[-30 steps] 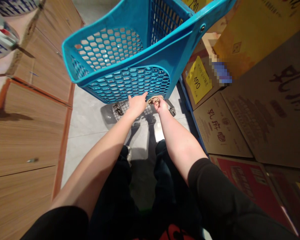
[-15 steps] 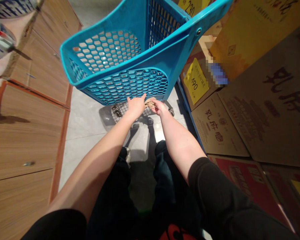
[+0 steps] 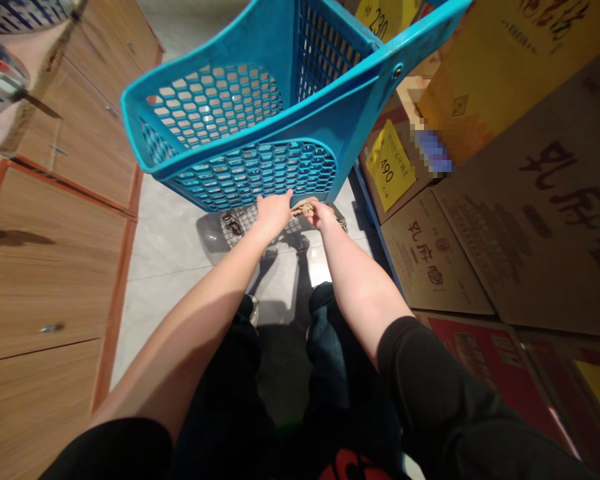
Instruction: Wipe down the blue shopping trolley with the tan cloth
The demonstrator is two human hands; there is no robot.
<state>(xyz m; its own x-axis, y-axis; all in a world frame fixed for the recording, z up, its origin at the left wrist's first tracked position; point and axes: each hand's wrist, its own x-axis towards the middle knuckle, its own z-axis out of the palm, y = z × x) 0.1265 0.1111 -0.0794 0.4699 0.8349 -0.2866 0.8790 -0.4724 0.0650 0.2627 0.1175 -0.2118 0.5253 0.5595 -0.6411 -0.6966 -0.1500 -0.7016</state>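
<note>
Head view shows hands (image 3: pixel 274 212) and tan cloth (image 3: pixel 303 209) at a blue basket (image 3: pixel 325 113).

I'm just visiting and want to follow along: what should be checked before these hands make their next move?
1. Right hand has its fingers on the beige cloth: ok.
2. Left hand at the basket's lower edge: ok; firmness of grip: cannot tell.
3. Blue basket upright, open side up: ok.
4. Basket apart from the stacked boxes: cannot tell; they overlap in view.
5. Wheel locked: cannot tell.
</note>
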